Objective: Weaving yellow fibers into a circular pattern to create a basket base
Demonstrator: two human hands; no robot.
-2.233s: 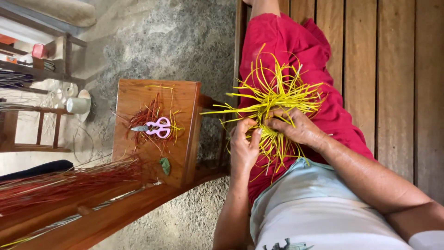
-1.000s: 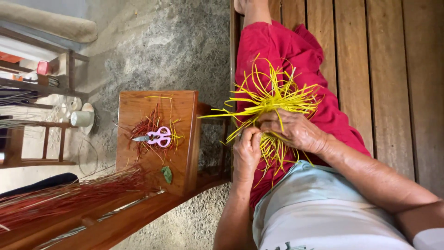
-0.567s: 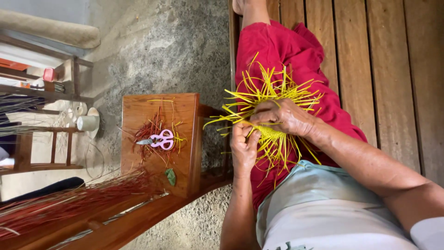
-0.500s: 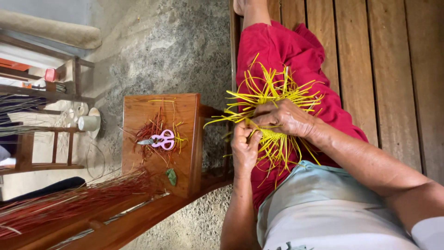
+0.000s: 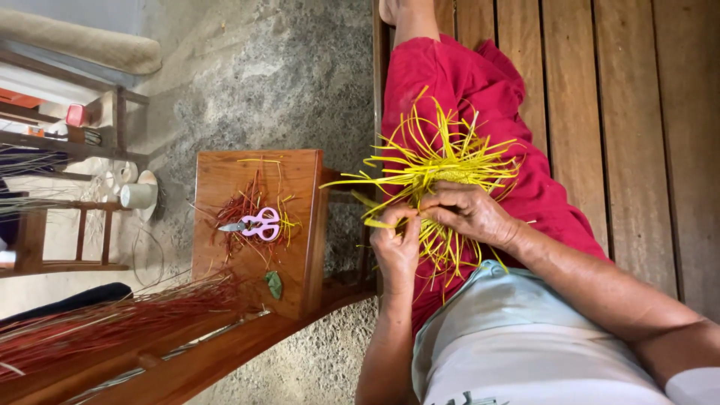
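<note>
A bundle of yellow straw strips [image 5: 442, 161], partly woven at its middle, lies on my lap over red trousers [image 5: 465, 82]. My right hand [image 5: 469, 214] grips the woven middle from the right, fingers curled over it. My left hand [image 5: 397, 244] is closed beside it and pinches yellow strips at the bundle's left edge. The two hands almost touch. Loose strip ends fan out upward and hang down between my hands.
A small wooden stool [image 5: 259, 225] to the left bears pink-handled scissors [image 5: 259, 223], red and yellow strip scraps and a green leaf-like piece [image 5: 274, 283]. Long red strips [image 5: 112, 326] lie at lower left. Wooden planks [image 5: 637, 120] run along the right; wooden furniture stands far left.
My left hand has moved up closer to my right hand and closed on the strips. The bundle has shifted slightly under the fingers. The stool and scissors are unchanged.
</note>
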